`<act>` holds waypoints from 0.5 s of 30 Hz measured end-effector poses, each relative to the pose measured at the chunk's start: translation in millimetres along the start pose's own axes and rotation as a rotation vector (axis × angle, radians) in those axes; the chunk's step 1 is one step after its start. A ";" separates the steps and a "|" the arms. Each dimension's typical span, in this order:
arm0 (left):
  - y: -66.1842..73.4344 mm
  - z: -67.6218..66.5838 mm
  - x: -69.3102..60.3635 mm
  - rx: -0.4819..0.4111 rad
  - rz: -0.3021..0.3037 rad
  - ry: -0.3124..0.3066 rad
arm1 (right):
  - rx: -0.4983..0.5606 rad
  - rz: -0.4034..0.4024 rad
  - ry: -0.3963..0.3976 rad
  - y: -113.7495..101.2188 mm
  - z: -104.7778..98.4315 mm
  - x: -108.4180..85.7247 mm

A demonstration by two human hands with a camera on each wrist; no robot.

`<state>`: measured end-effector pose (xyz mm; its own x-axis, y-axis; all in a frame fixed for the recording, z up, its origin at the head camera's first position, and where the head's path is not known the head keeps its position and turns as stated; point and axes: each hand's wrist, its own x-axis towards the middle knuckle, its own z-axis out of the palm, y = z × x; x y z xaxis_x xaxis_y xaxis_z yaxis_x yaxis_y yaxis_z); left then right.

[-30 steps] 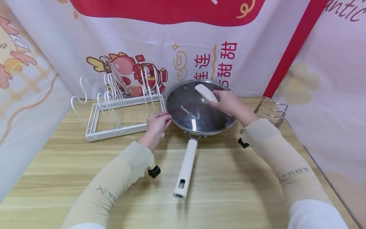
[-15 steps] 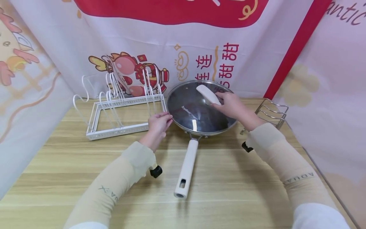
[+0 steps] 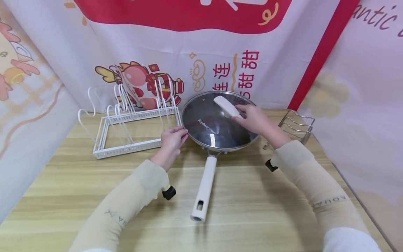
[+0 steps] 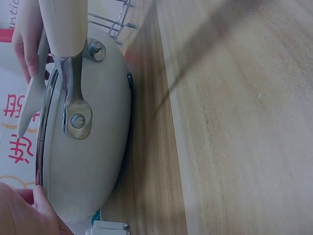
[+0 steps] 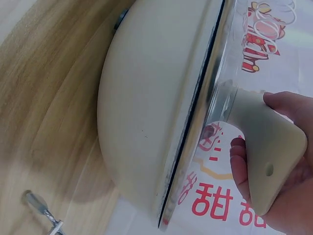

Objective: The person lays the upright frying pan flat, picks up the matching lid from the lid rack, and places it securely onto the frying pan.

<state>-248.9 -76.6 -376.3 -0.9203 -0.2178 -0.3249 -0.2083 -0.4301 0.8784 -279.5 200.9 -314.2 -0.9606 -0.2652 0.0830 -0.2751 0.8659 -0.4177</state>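
Observation:
A cream frying pan (image 4: 93, 161) stands on the wooden table, its long cream handle (image 3: 204, 189) towards me. On it sits a dark glass lid (image 3: 201, 129) with a steel rim. My right hand (image 3: 253, 120) grips the lid's cream knob handle (image 5: 266, 147), with fingers curled under it and the thumb on top. At the left edge of the pan, my left hand (image 3: 171, 143) pinches the lid's rim between thumb and fingers; some of its fingertips are hidden. The lid appears seated on the pan in both wrist views.
Left of the pan, close by the left hand, is a white wire rack (image 3: 132, 145) with upright dividers. A small steel wire rack (image 3: 297, 127) stands at the right, beyond the right wrist. A printed cloth (image 3: 201, 52) hangs behind the table.
The whole view shifts slightly with the head. Both hands keep their places on the lid, and the pan has not visibly moved.

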 end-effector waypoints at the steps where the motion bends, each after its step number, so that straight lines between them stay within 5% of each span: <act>1: 0.0 -0.9 0.1 0.001 -0.002 -0.005 | 0.013 0.003 -0.001 0.4 0.3 -0.8; 10: 2.6 -3.7 -4.9 0.053 -0.054 -0.087 | -0.007 -0.031 -0.017 4.8 -4.4 -7.6; 15: 7.2 -11.5 -6.5 0.116 -0.118 -0.187 | -0.038 -0.092 -0.026 9.5 -4.1 -10.9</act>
<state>-240.7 -88.4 -371.9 -0.9305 -0.0017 -0.3662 -0.3443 -0.3370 0.8763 -271.8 213.8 -315.4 -0.9302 -0.3545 0.0952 -0.3635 0.8529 -0.3747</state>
